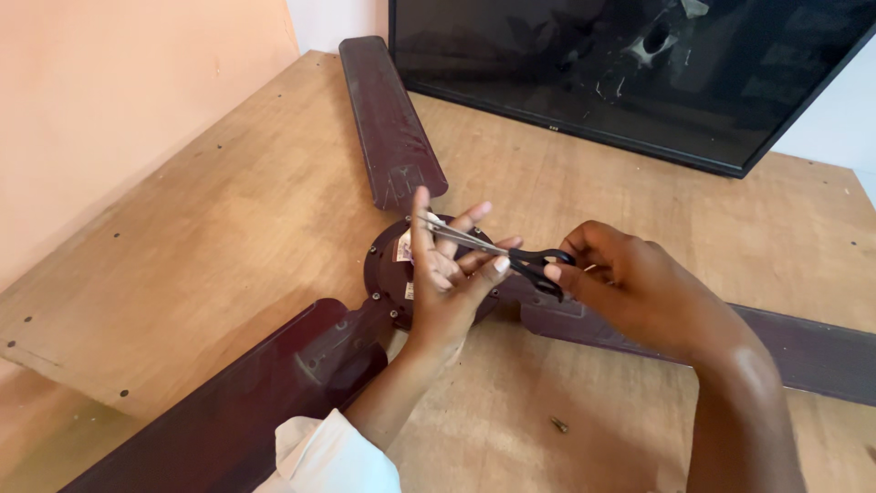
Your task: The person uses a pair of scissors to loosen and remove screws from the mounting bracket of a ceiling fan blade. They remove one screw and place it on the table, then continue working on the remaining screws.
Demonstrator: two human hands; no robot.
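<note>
A dark brown ceiling fan lies flat on a wooden table (228,237), its round motor hub (388,265) under my hands. Three blades spread out: one toward the back (388,119), one toward the near left (219,411), one to the right (803,351). My right hand (630,288) grips the black handles of a pair of scissors (511,256), whose steel blades point left. My left hand (447,274) is raised over the hub with fingers spread, fingertips touching the scissor blades. A small wire or strip between my left fingers is too small to tell.
A large black flat screen (639,73) with a damaged spot leans against the wall at the back. A peach wall (109,100) borders the table on the left. A small screw (558,424) lies on the wood near my right forearm.
</note>
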